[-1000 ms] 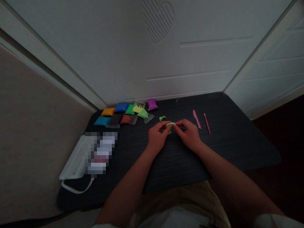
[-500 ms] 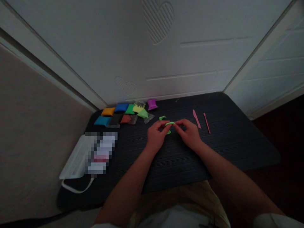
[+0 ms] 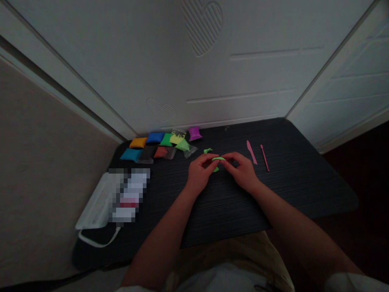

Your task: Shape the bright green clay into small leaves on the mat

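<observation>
Between both hands I hold a small light green strip of modelling clay (image 3: 218, 158) above the table. My left hand (image 3: 199, 172) pinches its left end between thumb and fingers. At the other end, my right hand (image 3: 241, 169) pinches it the same way. Just beyond my left fingers lies a small green clay piece (image 3: 208, 150) with a narrow tail. Another green clay piece (image 3: 216, 169) rests on the table beneath the strip, partly hidden by my left hand.
To the right lie a pink plastic knife (image 3: 251, 152) and a thin pink modelling tool (image 3: 265, 157). Several coloured clay packets (image 3: 156, 138) are grouped at the back left of the dark table (image 3: 304, 174). A white face mask (image 3: 95, 202) lies beside a blurred-out item (image 3: 132, 196).
The clay strip is less arched and lies flatter between my fingertips. My hands have barely moved, and the other things stay where they were.
</observation>
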Motion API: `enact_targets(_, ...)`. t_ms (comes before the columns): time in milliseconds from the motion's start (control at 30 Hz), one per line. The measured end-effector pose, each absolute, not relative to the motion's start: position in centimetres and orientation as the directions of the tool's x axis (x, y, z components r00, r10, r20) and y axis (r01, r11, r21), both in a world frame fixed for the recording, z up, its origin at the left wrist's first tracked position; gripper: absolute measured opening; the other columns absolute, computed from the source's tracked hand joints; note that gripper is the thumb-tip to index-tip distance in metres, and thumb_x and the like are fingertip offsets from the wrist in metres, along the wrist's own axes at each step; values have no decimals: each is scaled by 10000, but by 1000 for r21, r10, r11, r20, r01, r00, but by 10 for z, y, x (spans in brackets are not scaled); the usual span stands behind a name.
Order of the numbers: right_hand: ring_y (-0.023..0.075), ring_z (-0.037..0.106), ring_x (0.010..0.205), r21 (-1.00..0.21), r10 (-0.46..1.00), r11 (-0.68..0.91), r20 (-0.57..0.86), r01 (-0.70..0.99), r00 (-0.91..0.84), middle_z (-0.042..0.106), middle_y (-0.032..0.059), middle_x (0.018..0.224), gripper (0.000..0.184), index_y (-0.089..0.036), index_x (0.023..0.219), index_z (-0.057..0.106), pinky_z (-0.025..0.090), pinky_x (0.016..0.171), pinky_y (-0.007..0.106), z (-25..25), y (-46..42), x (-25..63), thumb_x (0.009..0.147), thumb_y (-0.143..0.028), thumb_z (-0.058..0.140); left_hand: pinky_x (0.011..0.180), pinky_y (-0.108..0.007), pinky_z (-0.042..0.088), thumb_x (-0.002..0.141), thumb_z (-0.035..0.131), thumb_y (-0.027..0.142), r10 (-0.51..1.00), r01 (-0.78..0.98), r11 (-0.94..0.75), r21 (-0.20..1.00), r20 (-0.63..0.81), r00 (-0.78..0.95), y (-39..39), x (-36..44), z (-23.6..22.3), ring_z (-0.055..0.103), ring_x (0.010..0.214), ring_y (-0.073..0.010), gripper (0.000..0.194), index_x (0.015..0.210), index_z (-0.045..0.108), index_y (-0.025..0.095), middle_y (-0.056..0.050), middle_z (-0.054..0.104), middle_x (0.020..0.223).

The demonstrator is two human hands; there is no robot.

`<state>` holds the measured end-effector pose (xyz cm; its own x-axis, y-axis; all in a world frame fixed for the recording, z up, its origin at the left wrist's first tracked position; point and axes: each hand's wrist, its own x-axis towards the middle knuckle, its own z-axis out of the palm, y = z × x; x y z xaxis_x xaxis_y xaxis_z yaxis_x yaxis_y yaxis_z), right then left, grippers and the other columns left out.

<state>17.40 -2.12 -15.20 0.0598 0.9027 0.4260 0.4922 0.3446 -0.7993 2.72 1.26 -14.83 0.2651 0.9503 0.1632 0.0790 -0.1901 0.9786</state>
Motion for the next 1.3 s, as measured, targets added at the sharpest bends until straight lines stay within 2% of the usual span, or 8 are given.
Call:
enact_targets(200,150,560,752,-758,849,394,516,519,109,613,18,833,150,-232,909,585,452,684,309,-151,-23,176,766,-234,539,673,-273,467,652,642,218,959,-180,29,983,23,283,18,27,-153,594,696,-125,238,883,601,182,-12,640,771)
enact_targets(400,154,553,810,-732,820,455,567,507,81,592,23,877,164,-237,907,577,454,728,327,-150,-23,175,763,-176,526,606,-234,455,706,589,218,890,-393,294,871,-100,445,18,26,-152,586,611,-94,202,901,595,167,-10,629,732)
enact_targets(533,162,545,870,-792,857,436,511,427,72,574,31,959,229,-249,968,556,445,780,347,-153,-23,174,758,-167,517,605,-210,448,646,650,179,918,-397,264,879,-102,384,17,28,-151,571,596,-72,229,869,599,174,15,627,712)
enact_targets(667,154,549,911,-955,953,288,293,77,80,567,25,1013,332,-270,1079,483,455,774,323,-156,-20,173,756,-207,526,663,-222,451,643,654,177,927,-372,227,900,-83,366,18,29,-153,585,656,-78,274,910,591,189,10,643,772)
enact_targets(767,132,570,830,-982,988,155,154,-104,17,604,3,924,219,-249,971,549,456,752,305,-157,-16,174,752,-262,544,715,-248,453,637,657,178,923,-336,212,918,-75,377,18,29,-155,592,698,-89,271,900,593,190,11,640,785)
enact_targets(933,126,561,772,-992,994,102,98,-78,57,617,-11,822,159,-217,833,605,435,759,307,-156,-15,175,700,-305,608,734,-309,456,605,674,215,908,-248,221,943,-106,406,17,30,-156,583,693,-112,247,830,583,168,-1,628,782)
enact_targets(1100,105,555,727,-989,999,52,49,-142,22,613,-27,779,140,-218,819,609,424,744,284,-155,-16,175,702,-293,610,663,-257,427,685,603,297,875,-193,225,955,-111,471,16,29,-152,538,655,-92,149,748,612,163,2,593,720)
enact_targets(1300,75,540,681,-967,998,16,30,-255,-51,604,-41,751,105,-217,806,604,416,711,245,-156,-16,173,709,-258,610,657,-243,406,671,628,283,874,-192,229,954,-115,472,15,29,-154,525,632,-79,155,774,622,168,11,595,693)
